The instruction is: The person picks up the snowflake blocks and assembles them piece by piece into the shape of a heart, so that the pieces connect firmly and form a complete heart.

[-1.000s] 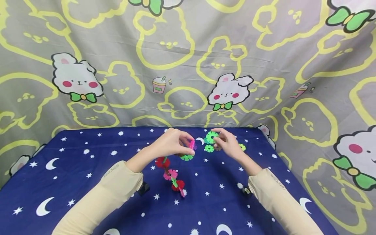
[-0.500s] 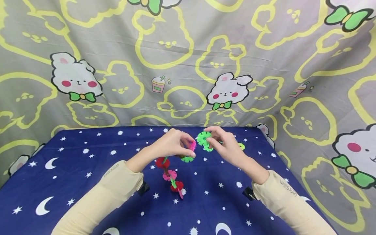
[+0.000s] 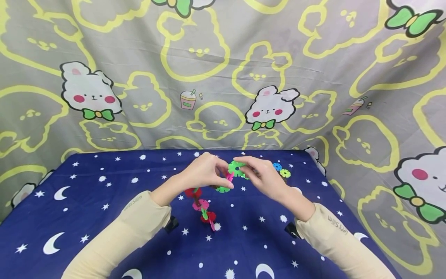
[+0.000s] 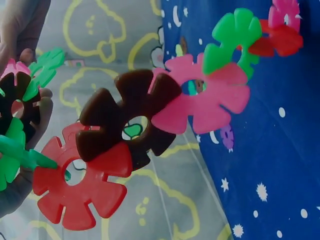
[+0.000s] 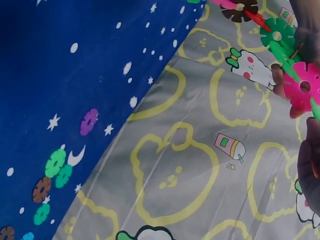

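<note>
My left hand (image 3: 205, 170) pinches a pink slotted flower disc (image 3: 230, 178), one end of a chain of interlocked plastic discs. Below the hand hangs the rest of the chain, with a red disc (image 3: 209, 217) near its low end. Brown (image 4: 100, 112), red (image 4: 102, 197) and pink (image 4: 220, 107) links show closely in the left wrist view. My right hand (image 3: 263, 176) holds a green flower disc (image 3: 233, 169) between thumb and fingers, its edge against or very near the pink disc. Whether their slots are joined, I cannot tell.
Several loose discs lie on the dark blue starry cloth (image 3: 104, 232) beyond the hands, among them a blue one (image 3: 277, 166), a yellow one (image 3: 285, 173) and a purple one (image 5: 89, 121). A patterned grey curtain (image 3: 209, 89) rises behind the table.
My right hand has moved left with the green disc, from over the loose discs to the pink disc. My left hand stays almost still; the hanging chain has swung slightly.
</note>
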`<state>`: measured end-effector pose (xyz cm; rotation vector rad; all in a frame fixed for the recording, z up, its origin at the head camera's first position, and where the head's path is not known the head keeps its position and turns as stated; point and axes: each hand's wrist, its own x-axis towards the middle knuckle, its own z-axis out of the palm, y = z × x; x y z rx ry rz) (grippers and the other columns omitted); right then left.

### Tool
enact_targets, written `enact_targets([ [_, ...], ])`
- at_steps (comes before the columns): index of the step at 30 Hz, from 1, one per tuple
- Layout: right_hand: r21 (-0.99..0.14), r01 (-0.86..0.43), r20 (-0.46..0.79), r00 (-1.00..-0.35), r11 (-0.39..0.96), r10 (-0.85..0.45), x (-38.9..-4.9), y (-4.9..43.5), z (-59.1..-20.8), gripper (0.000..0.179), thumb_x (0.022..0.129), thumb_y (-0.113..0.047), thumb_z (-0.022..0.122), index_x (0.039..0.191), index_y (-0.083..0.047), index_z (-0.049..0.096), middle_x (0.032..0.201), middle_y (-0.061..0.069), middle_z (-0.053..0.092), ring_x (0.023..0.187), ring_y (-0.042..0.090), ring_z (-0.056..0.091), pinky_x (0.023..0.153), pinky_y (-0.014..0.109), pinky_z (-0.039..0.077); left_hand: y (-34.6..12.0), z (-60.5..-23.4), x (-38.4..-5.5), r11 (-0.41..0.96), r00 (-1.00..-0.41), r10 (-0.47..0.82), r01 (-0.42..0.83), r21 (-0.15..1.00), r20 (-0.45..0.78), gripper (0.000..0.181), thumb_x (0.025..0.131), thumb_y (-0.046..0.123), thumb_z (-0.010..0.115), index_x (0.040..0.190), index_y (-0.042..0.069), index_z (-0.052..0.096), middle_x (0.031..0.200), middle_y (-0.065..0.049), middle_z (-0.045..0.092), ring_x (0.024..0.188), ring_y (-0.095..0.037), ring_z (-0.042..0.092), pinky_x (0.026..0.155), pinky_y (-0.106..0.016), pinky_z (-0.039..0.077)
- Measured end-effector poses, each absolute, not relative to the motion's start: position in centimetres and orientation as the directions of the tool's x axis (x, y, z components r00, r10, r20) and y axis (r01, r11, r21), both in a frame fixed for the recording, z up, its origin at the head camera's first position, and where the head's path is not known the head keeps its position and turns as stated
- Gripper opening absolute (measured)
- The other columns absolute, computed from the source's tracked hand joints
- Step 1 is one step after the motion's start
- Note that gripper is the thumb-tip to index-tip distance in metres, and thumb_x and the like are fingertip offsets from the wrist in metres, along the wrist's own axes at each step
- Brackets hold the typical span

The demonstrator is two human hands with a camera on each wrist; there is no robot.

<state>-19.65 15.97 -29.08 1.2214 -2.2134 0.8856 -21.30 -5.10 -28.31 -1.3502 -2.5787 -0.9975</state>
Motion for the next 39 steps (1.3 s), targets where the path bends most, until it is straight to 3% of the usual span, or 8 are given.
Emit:
enact_targets([
  [7, -0.427, -0.82, 0.587, -0.572, 0.381, -0.573, -20.0, 15.5, -28.6, 0.025, 0.086, 0.005, 0.056, 0.11, 0.0, 0.06, 0.067, 0.001, 0.06, 0.056, 0.012, 0.054, 0.051, 0.022, 0.044, -5.2, -28.6, -21.9, 0.367, -0.649, 0.695, 0.69, 0.624, 0.309, 0.019, 0.072, 0.025, 0.077, 0.068, 0.01, 0.066, 0.062, 0.002, 0.064, 0.046, -0.004, 0.056, 0.048, -0.023, 0.047],
  [11, -0.455, -0.82, 0.587, -0.569, 0.347, -0.575, -20.0, 15.4, -28.9, 0.024, 0.086, 0.007, 0.054, 0.109, 0.001, 0.061, 0.071, 0.004, 0.061, 0.057, 0.017, 0.056, 0.052, 0.023, 0.045, -5.1, -28.9, -22.1, 0.341, -0.655, 0.698, 0.66, 0.669, 0.29, 0.022, 0.072, 0.025, 0.077, 0.062, 0.01, 0.063, 0.062, 0.001, 0.064, 0.046, -0.007, 0.056, 0.048, -0.025, 0.047],
  [18, -0.46, -0.821, 0.589, -0.568, 0.338, -0.575, -20.0, 15.4, -29.9, 0.025, 0.086, 0.007, 0.054, 0.11, 0.003, 0.06, 0.073, 0.004, 0.061, 0.06, 0.013, 0.055, 0.055, 0.023, 0.046, -5.0, -29.4, -22.1, 0.328, -0.656, 0.711, 0.627, 0.706, 0.253, 0.022, 0.073, 0.023, 0.076, 0.062, 0.01, 0.063, 0.063, 0.002, 0.065, 0.045, -0.01, 0.056, 0.046, -0.027, 0.047],
  [26, -0.612, -0.698, 0.399, -0.678, 0.371, -0.618, -19.7, 15.6, -29.8, 0.042, 0.093, 0.0, 0.047, 0.134, 0.002, 0.037, 0.073, 0.003, 0.061, 0.066, 0.013, 0.058, 0.061, 0.026, 0.048, -5.2, -30.1, -22.4, 0.312, -0.695, 0.67, 0.582, 0.751, 0.26, 0.016, 0.074, 0.021, 0.075, 0.072, 0.007, 0.068, 0.07, -0.002, 0.067, 0.052, -0.009, 0.061, 0.051, -0.028, 0.05],
  [31, -0.625, -0.696, 0.453, -0.692, 0.353, -0.562, -19.8, 15.5, -30.2, 0.04, 0.092, 0.0, 0.049, 0.131, -0.001, 0.041, 0.075, 0.006, 0.062, 0.066, 0.011, 0.059, 0.063, 0.027, 0.05, -5.3, -30.1, -22.5, 0.297, -0.679, 0.689, 0.585, 0.755, 0.255, 0.016, 0.075, 0.02, 0.075, 0.075, 0.005, 0.068, 0.068, -0.004, 0.066, 0.054, -0.009, 0.062, 0.052, -0.027, 0.051],
  [35, -0.631, -0.708, 0.525, -0.691, 0.316, -0.497, -19.7, 15.3, -30.6, 0.034, 0.09, 0.002, 0.052, 0.123, -0.001, 0.047, 0.073, 0.01, 0.062, 0.064, 0.011, 0.059, 0.06, 0.027, 0.05, -5.6, -29.9, -22.9, 0.252, -0.632, 0.736, 0.588, 0.769, 0.242, 0.014, 0.083, 0.016, 0.066, 0.084, 0.002, 0.068, 0.074, -0.005, 0.066, 0.065, -0.011, 0.063, 0.062, -0.025, 0.051],
  [39, -0.645, -0.702, 0.556, -0.701, 0.3, -0.446, -19.8, 15.0, -30.9, 0.03, 0.089, 0.003, 0.052, 0.118, 0.001, 0.049, 0.071, 0.01, 0.063, 0.062, 0.012, 0.06, 0.06, 0.027, 0.051, -5.8, -29.6, -23.0, 0.243, -0.667, 0.698, 0.561, 0.791, 0.259, 0.02, 0.09, 0.014, 0.056, 0.1, 0.001, 0.066, 0.082, -0.009, 0.067, 0.074, -0.016, 0.063, 0.069, -0.026, 0.05],
])
